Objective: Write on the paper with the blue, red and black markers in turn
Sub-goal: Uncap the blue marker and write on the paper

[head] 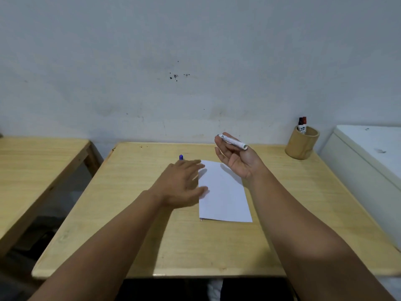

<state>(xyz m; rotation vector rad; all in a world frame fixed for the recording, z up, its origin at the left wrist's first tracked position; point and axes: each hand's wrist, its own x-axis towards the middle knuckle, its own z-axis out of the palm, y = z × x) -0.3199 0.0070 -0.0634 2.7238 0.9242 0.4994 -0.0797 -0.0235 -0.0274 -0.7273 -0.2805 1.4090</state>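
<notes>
The paper (224,192), a blank white sheet, lay flat on the wooden worktop (130,224). The right hand (235,158) hovered above its far edge, grip loosely closed on an uncapped marker (233,141). The left hand (184,181), open and empty, lay spread at the sheet's left edge beside a blue cap (181,157). Red and black markers (302,124) waited in a holder (302,143). Judged: blue writing was about to begin, needing the tip turned down.
</notes>
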